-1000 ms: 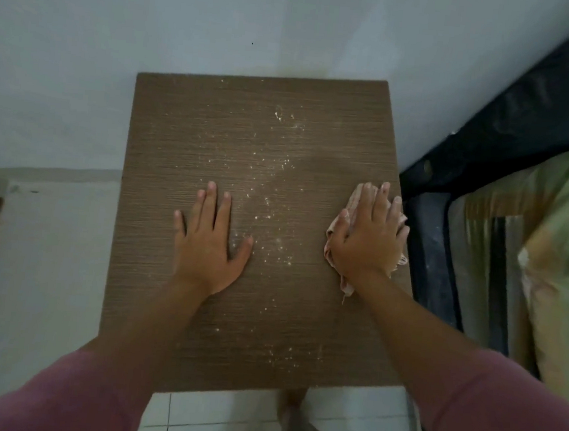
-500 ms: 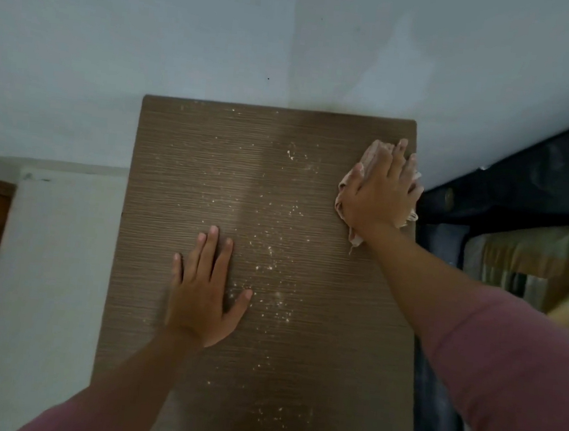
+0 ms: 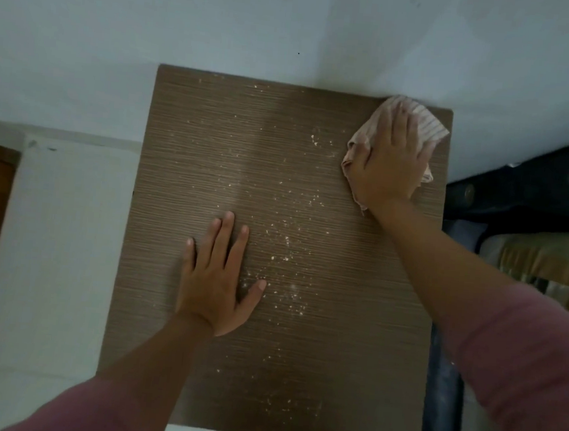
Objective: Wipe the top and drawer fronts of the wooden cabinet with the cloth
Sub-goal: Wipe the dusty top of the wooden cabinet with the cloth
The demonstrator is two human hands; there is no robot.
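Cabinet top (image 3: 317,338): brown wood-grain panel, seen from above, its far edge against the pale wall (image 3: 258,24).
Crumbs (image 3: 288,239): pale specks scattered mostly down the middle of the top, with a few along the far edge and near the front.
Cloth (image 3: 422,120): light striped rag, bunched at the far right corner of the top, touching the wall edge.
Right hand (image 3: 392,163): lay flat on the cloth, fingers straight and pressing it onto the wood; no curl around it.
Left hand (image 3: 217,278): palm down on the bare top left of the crumbs, fingers extended, thumb spread, holding nothing.
Sleeves (image 3: 520,373): pink, both forearms reaching in from the near side.
Right of cabinet: dark bed frame (image 3: 519,187) just beside it.
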